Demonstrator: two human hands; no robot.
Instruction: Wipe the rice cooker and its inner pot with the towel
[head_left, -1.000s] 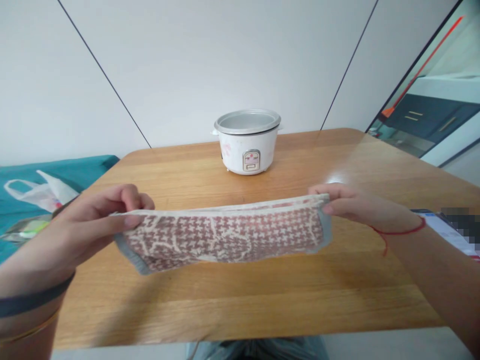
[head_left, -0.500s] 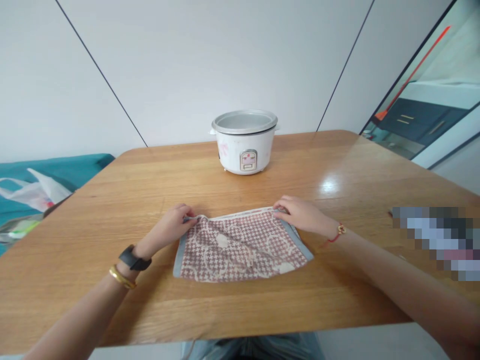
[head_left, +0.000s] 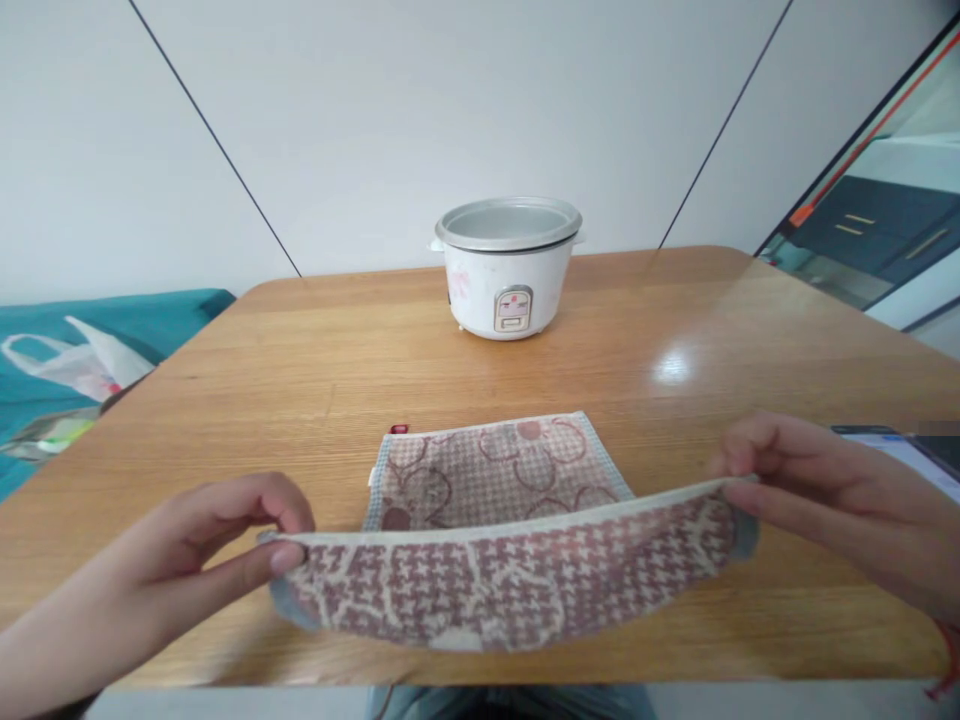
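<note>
A patterned cloth towel [head_left: 495, 590] in brownish red and cream with grey-blue borders stretches between my hands. Its far part lies flat on the wooden table [head_left: 315, 370], showing a paler side with circle outlines and a small red tag. My left hand [head_left: 202, 550] pinches the raised edge at its left corner between thumb and fingers. At the other corner, my right hand [head_left: 832, 500] grips the same edge. The lifted portion sags between the two hands, nearer to me than the flat part.
A white rice cooker [head_left: 510, 275] without a lid stands at the back of the table. On the right lies a phone [head_left: 915, 460], partly behind my right hand. A white plastic bag [head_left: 90, 365] sits on teal seating at left. A pale wall rises behind.
Both hands have pulled the towel's far edge up and toward me, and spread apart. The towel has opened out, exposing its paler side on the table.
</note>
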